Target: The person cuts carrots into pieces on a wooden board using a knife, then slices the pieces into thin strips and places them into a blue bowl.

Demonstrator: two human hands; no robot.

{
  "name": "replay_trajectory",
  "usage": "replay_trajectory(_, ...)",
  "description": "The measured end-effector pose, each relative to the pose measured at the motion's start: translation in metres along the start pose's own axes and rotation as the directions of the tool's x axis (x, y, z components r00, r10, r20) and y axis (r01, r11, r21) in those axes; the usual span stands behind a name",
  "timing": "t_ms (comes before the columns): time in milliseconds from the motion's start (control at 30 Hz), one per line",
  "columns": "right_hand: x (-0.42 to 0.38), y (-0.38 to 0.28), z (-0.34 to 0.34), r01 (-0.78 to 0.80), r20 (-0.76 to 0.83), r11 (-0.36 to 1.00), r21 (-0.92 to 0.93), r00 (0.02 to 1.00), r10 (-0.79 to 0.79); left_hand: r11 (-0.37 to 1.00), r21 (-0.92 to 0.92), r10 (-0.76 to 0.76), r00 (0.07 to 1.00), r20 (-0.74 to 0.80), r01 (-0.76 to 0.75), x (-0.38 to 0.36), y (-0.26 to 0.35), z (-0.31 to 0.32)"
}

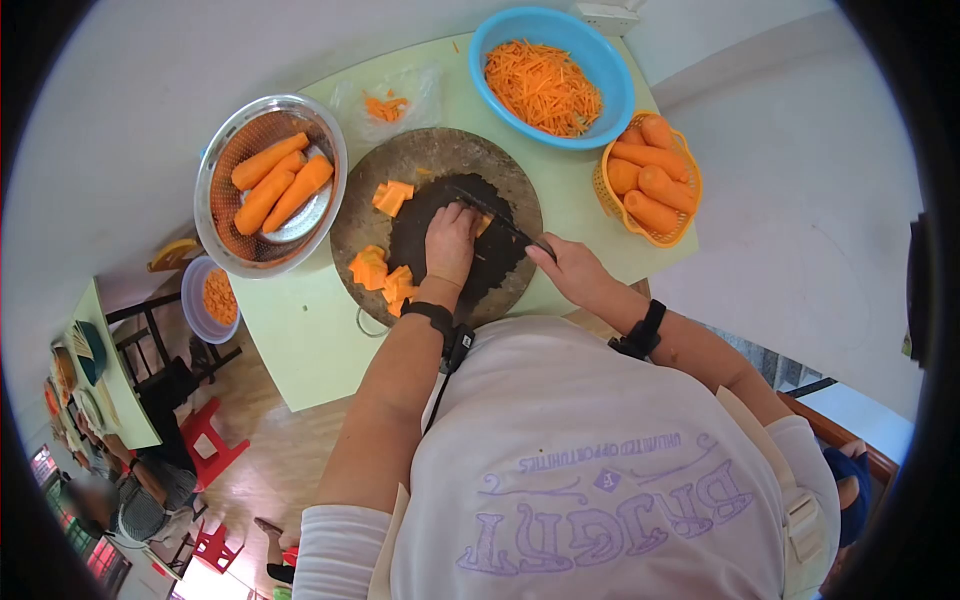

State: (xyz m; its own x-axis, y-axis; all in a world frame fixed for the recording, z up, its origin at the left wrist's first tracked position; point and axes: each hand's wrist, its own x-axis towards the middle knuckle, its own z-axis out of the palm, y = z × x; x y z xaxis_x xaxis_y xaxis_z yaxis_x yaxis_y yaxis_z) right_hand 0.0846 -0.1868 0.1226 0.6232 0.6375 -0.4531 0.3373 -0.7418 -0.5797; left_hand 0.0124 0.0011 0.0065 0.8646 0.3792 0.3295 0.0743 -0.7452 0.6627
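A round, dark chopping board (470, 145) lies on the pale green table. My right hand (572, 272) is closed around the handle of a knife (505, 222), whose dark blade slants across the board. Just left of the blade, my left hand (450, 245) presses down with bent fingers on a carrot piece (484, 224), mostly hidden by hand and blade. Cut carrot pieces (393, 196) rest near the board's upper left. More carrot chunks (369, 268) are grouped at its lower left, beside my left wrist.
A metal colander (205, 200) with peeled carrots stands left of the board. Behind are a plastic bag (425, 90) with carrot bits and a blue basin (620, 95) of shredded carrot. A yellow basket (690, 225) holds whole carrots. Another person (155, 495) sits at far lower left.
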Motion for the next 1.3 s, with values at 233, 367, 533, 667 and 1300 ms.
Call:
replay_trajectory(233,0.004,0.008,0.009,-0.001,-0.028,0.999,-0.045,1.0,0.0,1.0,-0.004,-0.022,1.0,-0.007,0.022,-0.001,0.003,-0.002)
replay_trajectory(367,0.003,0.014,0.013,0.035,-0.077,0.999,-0.018,0.996,-0.037,1.0,-0.016,-0.004,1.0,-0.018,0.004,-0.003,0.002,-0.002)
replay_trajectory(533,0.007,0.006,0.001,-0.034,-0.009,0.999,0.02,0.999,0.034,1.0,-0.019,0.005,1.0,-0.023,-0.005,-0.002,0.003,-0.003)
replay_trajectory(667,0.001,-0.002,0.001,0.024,-0.033,0.999,-0.043,0.999,-0.025,1.0,0.008,-0.007,1.0,-0.007,0.007,-0.003,0.003,-0.003)
replay_trajectory(1300,0.004,-0.006,0.013,-0.032,-0.059,0.989,-0.145,0.998,0.024,1.0,-0.01,-0.025,0.999,0.03,0.025,-0.004,0.0,-0.004)
